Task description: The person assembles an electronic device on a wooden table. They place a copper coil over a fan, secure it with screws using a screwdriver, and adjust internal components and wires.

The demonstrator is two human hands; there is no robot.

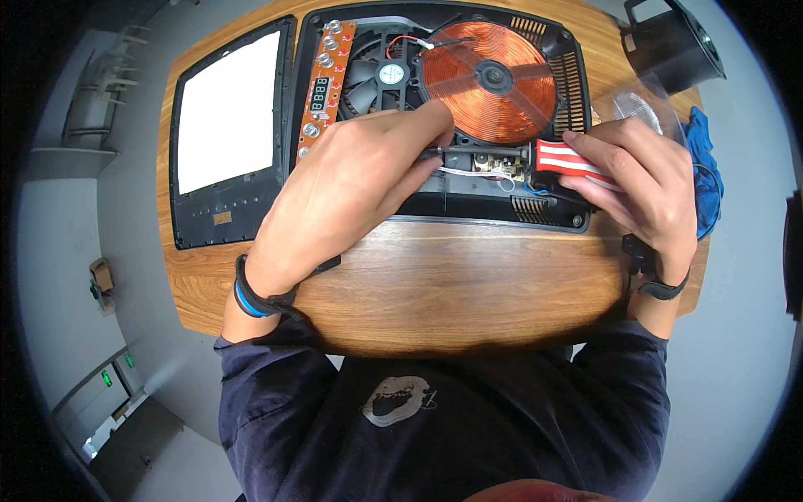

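Over opened cooktop (468, 207), screwdriver (539, 155) crosswise, pointing left, right grip (644, 176) pinching its handle (562, 158), left grip (355, 159) hard to tell

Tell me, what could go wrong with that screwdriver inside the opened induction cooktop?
The left hand covers the tip of the striped-handled screwdriver held by the right hand, so a slip might jab those fingers. The shaft lies close to the copper induction coil and could scrape its windings. It might also snag the nearby white wire.
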